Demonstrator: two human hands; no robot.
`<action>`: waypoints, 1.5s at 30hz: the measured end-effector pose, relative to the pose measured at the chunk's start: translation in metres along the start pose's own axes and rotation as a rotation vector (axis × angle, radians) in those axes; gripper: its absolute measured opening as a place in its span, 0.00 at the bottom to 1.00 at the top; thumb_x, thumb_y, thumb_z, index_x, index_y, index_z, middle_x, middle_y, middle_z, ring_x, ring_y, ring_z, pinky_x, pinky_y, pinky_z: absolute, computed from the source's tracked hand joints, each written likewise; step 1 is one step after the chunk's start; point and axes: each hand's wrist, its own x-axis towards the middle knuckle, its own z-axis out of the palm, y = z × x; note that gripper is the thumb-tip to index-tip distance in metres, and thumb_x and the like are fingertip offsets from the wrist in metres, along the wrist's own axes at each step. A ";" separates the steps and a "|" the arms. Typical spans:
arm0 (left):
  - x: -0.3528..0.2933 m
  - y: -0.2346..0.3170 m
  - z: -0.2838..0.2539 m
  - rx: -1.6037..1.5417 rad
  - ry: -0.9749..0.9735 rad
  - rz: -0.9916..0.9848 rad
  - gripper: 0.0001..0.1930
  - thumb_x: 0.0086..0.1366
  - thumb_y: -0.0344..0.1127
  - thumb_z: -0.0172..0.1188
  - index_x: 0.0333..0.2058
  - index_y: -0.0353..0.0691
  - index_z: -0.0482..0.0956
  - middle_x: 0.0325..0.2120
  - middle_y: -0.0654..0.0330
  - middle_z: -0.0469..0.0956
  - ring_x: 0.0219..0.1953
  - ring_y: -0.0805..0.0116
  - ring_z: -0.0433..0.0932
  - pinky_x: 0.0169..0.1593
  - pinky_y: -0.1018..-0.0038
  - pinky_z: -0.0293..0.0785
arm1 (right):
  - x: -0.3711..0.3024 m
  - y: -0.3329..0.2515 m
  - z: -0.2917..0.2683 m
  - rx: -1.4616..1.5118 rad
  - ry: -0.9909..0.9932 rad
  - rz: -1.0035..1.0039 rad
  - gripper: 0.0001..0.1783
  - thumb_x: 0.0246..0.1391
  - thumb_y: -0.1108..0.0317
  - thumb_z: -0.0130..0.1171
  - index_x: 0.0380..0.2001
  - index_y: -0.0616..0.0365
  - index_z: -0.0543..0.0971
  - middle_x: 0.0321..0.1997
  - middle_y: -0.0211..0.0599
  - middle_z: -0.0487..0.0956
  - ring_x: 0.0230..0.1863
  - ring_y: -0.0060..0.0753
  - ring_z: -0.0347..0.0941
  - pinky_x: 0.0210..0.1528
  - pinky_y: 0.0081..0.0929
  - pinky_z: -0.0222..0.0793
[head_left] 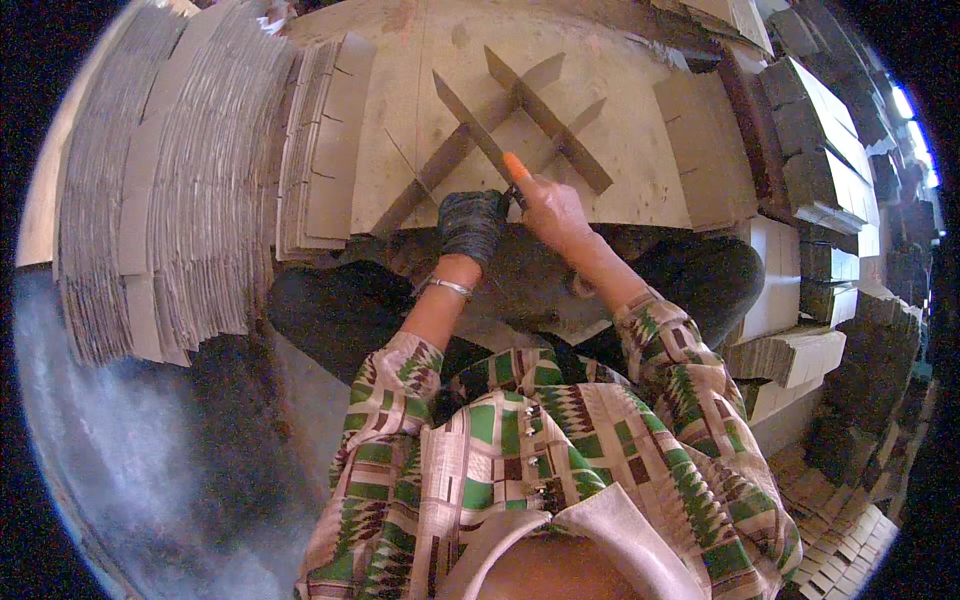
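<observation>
Wooden board (625, 85), cardboard strips (551, 124) atop; stacks (205, 190) alongside

Cardboard bundles (825, 190) piled at right; bright lights (920, 148) beyond; bluish-grey floor (130, 450) lower left.

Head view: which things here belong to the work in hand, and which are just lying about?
Seemingly in use:
crossed cardboard strips
wooden board beneath them
gloved left hand and right hand, close together at the strips

Apparently set aside, perhaps as stock:
tall cardboard stack at far left
slotted cardboard pieces left of the board
cardboard bundles at right
</observation>
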 end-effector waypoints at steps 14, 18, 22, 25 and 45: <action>0.032 -0.074 -0.018 0.267 0.399 -0.206 0.13 0.66 0.47 0.53 0.33 0.53 0.86 0.33 0.53 0.84 0.36 0.53 0.83 0.44 0.54 0.76 | 0.005 -0.009 0.003 -0.066 -0.049 0.016 0.46 0.48 0.76 0.57 0.72 0.49 0.56 0.34 0.47 0.82 0.32 0.54 0.81 0.31 0.48 0.76; 0.048 -0.083 -0.009 0.172 -0.072 -0.333 0.14 0.65 0.50 0.54 0.41 0.56 0.84 0.41 0.55 0.84 0.45 0.52 0.81 0.48 0.56 0.74 | 0.012 -0.008 0.018 -0.089 -0.110 0.074 0.46 0.46 0.77 0.58 0.72 0.49 0.57 0.34 0.46 0.83 0.34 0.53 0.81 0.34 0.47 0.76; 0.036 -0.079 -0.016 0.075 0.094 -0.286 0.24 0.66 0.58 0.52 0.49 0.48 0.82 0.45 0.50 0.82 0.50 0.48 0.80 0.52 0.57 0.73 | 0.008 -0.014 -0.008 -0.084 -0.255 0.127 0.48 0.49 0.70 0.63 0.72 0.56 0.54 0.35 0.50 0.84 0.35 0.55 0.82 0.36 0.49 0.78; 0.019 -0.092 -0.024 0.148 0.510 -0.304 0.31 0.65 0.60 0.54 0.52 0.39 0.79 0.47 0.43 0.81 0.51 0.45 0.79 0.54 0.54 0.73 | 0.003 -0.011 -0.056 0.031 -0.165 0.297 0.48 0.46 0.71 0.63 0.72 0.55 0.55 0.36 0.50 0.84 0.36 0.60 0.81 0.40 0.52 0.77; 0.003 -0.170 -0.221 -0.039 0.742 -0.099 0.07 0.69 0.32 0.54 0.40 0.39 0.78 0.31 0.49 0.79 0.30 0.53 0.79 0.34 0.63 0.76 | 0.044 -0.036 0.034 1.358 -0.176 0.597 0.31 0.64 0.51 0.59 0.61 0.62 0.72 0.48 0.48 0.82 0.37 0.34 0.82 0.37 0.29 0.79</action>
